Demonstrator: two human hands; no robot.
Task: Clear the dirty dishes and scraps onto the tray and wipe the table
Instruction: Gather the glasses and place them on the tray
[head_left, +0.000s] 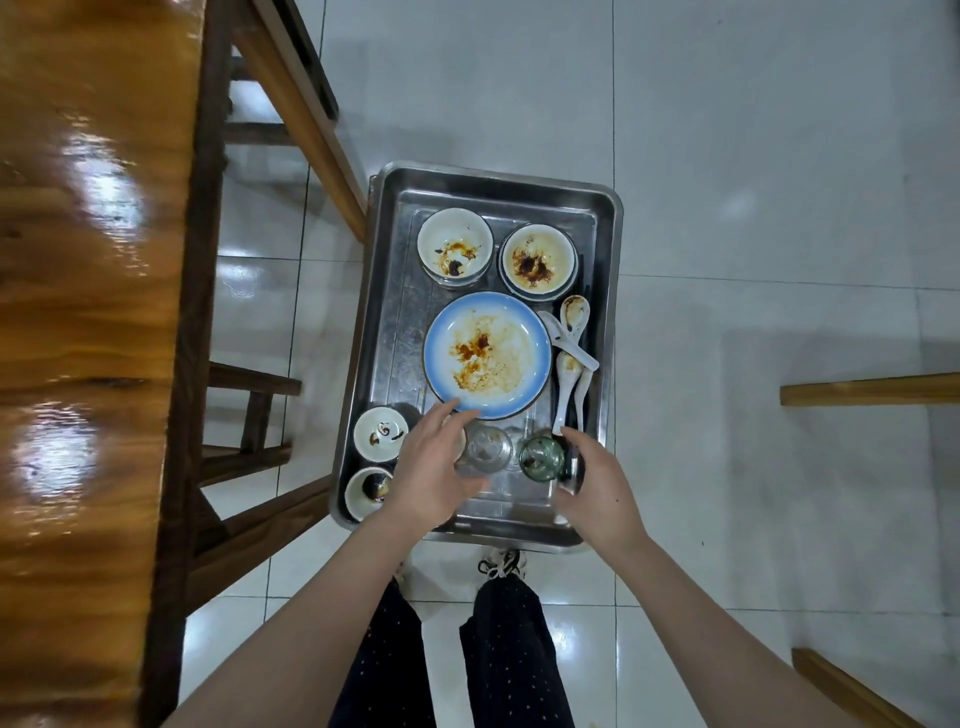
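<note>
A steel tray (387, 291) stands beside the wooden table (88, 312) and holds the dirty dishes. On it are two sauce-stained bowls (455, 248) (538, 260), a blue-rimmed plate (487, 354), white spoons (570, 358) and two small bowls (380, 434) (368, 491). My left hand (434, 470) curls round a clear glass (485, 449) at the tray's near end. My right hand (597, 488) curls round a green glass (542, 458) next to it. Both glasses stand upright in the tray.
Wooden bench rails (306, 114) run under the table edge, close to the tray's left side. Other wooden bench pieces (867, 389) lie at the right. The floor is pale glossy tile (753, 208). My legs and shoes (501, 564) are just behind the tray.
</note>
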